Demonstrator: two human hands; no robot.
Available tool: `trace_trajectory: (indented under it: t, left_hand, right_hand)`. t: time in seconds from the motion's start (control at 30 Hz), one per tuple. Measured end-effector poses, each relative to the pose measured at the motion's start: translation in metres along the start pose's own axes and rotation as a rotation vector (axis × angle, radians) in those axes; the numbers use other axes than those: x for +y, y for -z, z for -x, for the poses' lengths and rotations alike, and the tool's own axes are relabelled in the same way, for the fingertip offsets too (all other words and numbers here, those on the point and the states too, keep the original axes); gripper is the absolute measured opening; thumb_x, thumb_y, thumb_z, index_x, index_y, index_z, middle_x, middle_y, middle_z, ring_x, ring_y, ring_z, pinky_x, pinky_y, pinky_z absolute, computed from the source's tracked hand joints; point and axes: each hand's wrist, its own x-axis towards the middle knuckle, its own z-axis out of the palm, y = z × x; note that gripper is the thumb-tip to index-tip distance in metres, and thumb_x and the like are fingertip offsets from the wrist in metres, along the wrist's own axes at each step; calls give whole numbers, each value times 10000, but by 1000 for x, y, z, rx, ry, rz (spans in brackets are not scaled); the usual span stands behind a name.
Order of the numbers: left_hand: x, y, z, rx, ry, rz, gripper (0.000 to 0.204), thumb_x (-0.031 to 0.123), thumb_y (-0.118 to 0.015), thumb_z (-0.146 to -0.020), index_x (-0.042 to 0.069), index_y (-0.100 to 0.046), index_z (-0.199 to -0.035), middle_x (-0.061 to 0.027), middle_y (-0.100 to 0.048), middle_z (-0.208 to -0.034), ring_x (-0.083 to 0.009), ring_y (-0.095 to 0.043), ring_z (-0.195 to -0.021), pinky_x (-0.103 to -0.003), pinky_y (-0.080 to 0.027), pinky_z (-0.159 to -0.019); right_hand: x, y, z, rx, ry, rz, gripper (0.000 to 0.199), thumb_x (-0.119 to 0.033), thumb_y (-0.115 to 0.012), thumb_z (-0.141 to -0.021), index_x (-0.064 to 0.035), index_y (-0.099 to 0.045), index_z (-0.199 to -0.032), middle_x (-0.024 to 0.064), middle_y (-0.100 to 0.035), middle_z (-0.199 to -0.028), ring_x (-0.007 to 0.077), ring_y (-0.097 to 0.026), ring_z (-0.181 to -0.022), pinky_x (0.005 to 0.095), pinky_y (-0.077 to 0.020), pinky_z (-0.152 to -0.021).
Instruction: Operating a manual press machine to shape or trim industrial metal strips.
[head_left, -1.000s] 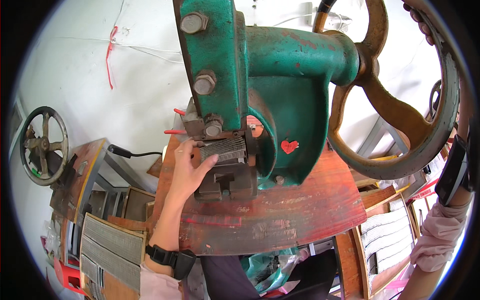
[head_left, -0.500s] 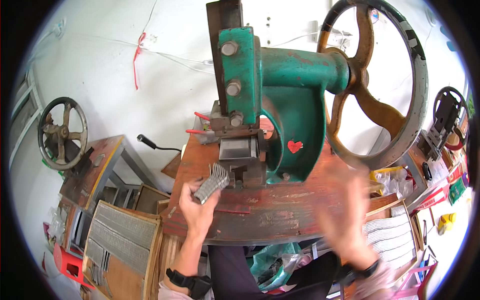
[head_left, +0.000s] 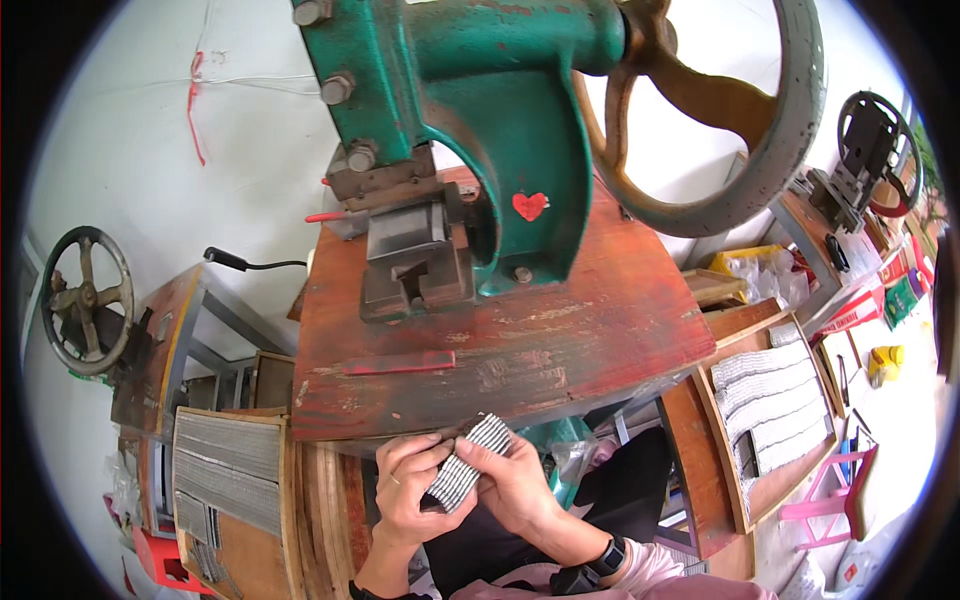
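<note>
Low in front of the bench edge, both my hands grip a small stack of thin grey metal pieces (head_left: 474, 466) pressed side by side. My left hand (head_left: 412, 492) is closed around its left end, fingers curled. From the other side my right hand (head_left: 518, 490) holds it, thumb lying across the top. Beyond them, apart from the hands, stands a green hand press (head_left: 505, 120) with a grey metal die block (head_left: 408, 235) at its foot. A flat red bar (head_left: 400, 363) lies on the red-brown bench (head_left: 600, 315) between press and hands.
At left stands a wooden tray (head_left: 255, 550) holding rows of grey metal pieces. Another wooden tray (head_left: 722, 465) with similar rows is at right. The press's large handwheel (head_left: 800, 110) reaches over the bench's right side. A pink stool (head_left: 855, 495) stands at far right.
My right hand has swung in from the right and joined the left on the stack. The stack has come down from beside the die block toward me. My view has shifted downward and right.
</note>
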Motion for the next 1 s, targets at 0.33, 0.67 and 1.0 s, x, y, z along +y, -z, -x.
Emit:
trace_trajectory:
  t: [0.33, 0.67, 1.0]
  left_hand:
    - [1, -42, 37, -172, 80, 104, 456, 135, -833, -584, 42, -557, -934, -92, -634, -1038, -291, -590, -994, -405, -443, -861]
    - [-14, 47, 100, -302, 550, -227, 352, 196, -738, -764, 32, -597, -1042, -115, -606, -1096, -319, -537, -1057, -402, -428, -923]
    - [-70, 293, 210, -20, 986, -1232, 411, 247, -690, -777, 17, -573, -1097, -186, -564, -1124, -364, -477, -1074, -451, -383, -932]
  right_hand:
    - [-10, 68, -9, 152, 116, 265, 297, -215, -584, -933, 69, -583, -1019, 140, -663, -914, 192, -644, -813, 296, -523, -752]
    - [80, 276, -34, -60, 0, 2078, 516, -363, -743, -743, 59, -584, -993, 260, -646, -853, 419, -626, -835, 468, -503, -723]
    - [69, 289, -56, -250, -108, 2143, 429, -309, -741, -723, 50, -614, -923, 244, -660, -812, 416, -644, -796, 479, -504, -694]
